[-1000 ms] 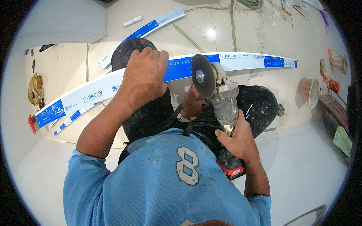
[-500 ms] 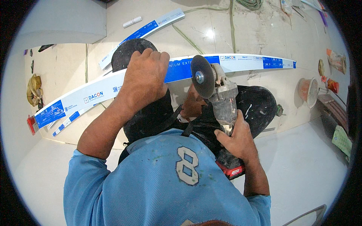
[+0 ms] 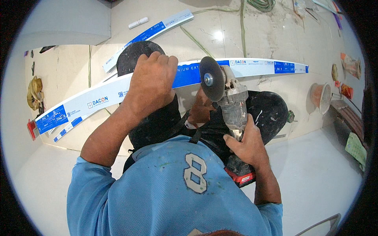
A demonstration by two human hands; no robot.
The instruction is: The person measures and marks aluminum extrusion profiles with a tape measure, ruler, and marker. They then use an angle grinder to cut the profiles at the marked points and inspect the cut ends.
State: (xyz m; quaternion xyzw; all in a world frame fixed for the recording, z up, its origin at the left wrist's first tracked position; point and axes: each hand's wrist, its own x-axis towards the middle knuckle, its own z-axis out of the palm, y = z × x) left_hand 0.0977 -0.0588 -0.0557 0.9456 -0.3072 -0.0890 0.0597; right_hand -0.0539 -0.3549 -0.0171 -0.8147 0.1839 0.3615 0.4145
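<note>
A long white-and-blue metal profile (image 3: pixel 252 67) lies across my knees from left to right. My left hand (image 3: pixel 154 76) is closed over it near my left knee, its fingertips curled over the far edge. In my right hand (image 3: pixel 249 143) is a dusty cordless angle grinder (image 3: pixel 235 106), held by its body with a red-and-black battery at the near end. The grinder's dark cutting disc (image 3: pixel 212 80) stands upright at the profile, right of my left hand, hiding part of it. Whether the disc touches the profile I cannot tell.
More wrapped profiles (image 3: pixel 157 29) lie on the tiled floor beyond my left knee. A white marker (image 3: pixel 138 23) is beside them. A dirty bucket (image 3: pixel 321 97) stands at the right, a coiled green strap (image 3: pixel 261 4) at the far side, and a crumpled brown bag (image 3: pixel 35 92) at the far left.
Almost nothing differs. The disc sits very slightly higher against the profile, and both hands keep their grip.
</note>
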